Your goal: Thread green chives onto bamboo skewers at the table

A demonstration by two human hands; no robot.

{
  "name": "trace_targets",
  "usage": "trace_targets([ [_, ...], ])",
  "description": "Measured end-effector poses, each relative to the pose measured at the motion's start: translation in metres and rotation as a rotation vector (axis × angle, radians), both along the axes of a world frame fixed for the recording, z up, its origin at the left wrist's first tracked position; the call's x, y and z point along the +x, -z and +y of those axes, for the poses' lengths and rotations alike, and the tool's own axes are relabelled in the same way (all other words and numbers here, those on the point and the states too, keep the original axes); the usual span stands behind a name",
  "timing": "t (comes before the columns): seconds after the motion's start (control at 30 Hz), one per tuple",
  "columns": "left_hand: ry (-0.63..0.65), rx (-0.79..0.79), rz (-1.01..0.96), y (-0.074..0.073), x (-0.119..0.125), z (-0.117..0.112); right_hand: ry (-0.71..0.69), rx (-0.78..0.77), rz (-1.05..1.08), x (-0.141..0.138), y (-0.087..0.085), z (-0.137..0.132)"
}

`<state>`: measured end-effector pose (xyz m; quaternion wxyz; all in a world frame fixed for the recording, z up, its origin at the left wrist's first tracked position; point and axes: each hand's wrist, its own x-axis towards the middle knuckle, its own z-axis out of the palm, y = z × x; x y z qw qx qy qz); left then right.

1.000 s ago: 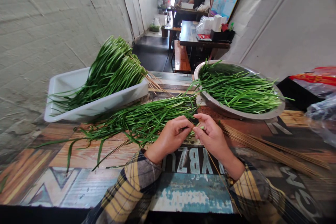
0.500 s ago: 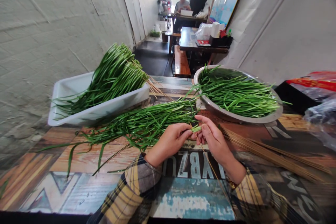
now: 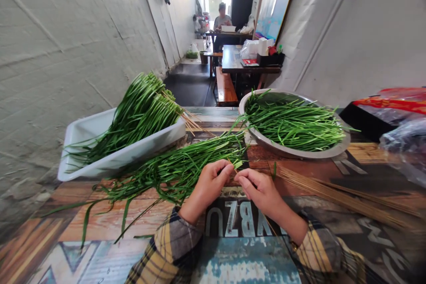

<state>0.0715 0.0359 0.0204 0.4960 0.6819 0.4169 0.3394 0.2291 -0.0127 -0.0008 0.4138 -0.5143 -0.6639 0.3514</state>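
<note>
Both hands meet low in the middle, over the counter [image 3: 100, 213]. The left hand [image 3: 208, 184] pinches the cut ends of a bunch of green chives [image 3: 186, 164] w/ closed fingers. The right hand [image 3: 259, 188] has its fingers closed on a thin stick [image 3: 266, 219], right by those ends. The chives lie across the counter & fan out to the left. A white tray [image 3: 100, 164] w/ more greens sits behind. A metal bowl [image 3: 299, 153] of greens sits to the right, near a pile of sticks [image 3: 336, 193].

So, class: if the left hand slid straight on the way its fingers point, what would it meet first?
Probably the right hand: the left hand points right, fingers nearly touching it over the chive ends.
</note>
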Motion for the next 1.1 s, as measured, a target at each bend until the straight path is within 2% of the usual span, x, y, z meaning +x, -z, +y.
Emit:
trace_targets([
  [0.13,0.015,-0.038,-0.001,0.003,0.002,0.0,-0.019,0.028,0.014,-0.003,0.003,-0.001],
  [0.4,0.034,-0.007,0.029,0.001,0.003,-0.003,0.017,0.13,0.013,-0.005,0.006,-0.002],
  [0.6,0.052,0.033,0.08,0.0,-0.001,-0.001,0.007,0.093,0.039,-0.007,0.006,-0.001],
  [0.67,-0.002,0.091,0.106,-0.002,-0.005,0.002,0.008,0.056,0.038,-0.008,0.005,-0.001],
  [0.77,-0.191,0.237,0.148,-0.003,-0.011,0.008,-0.017,0.008,0.056,-0.009,0.004,-0.002],
  [0.83,-0.273,0.354,0.181,-0.002,-0.013,0.012,-0.027,0.004,0.067,-0.01,0.004,-0.003],
  [0.93,-0.268,0.504,0.25,0.006,-0.015,0.019,-0.021,0.021,0.059,-0.01,0.004,-0.003],
  [1.1,-0.225,0.656,0.465,0.019,-0.018,0.027,-0.008,0.018,0.035,-0.009,0.005,-0.003],
])
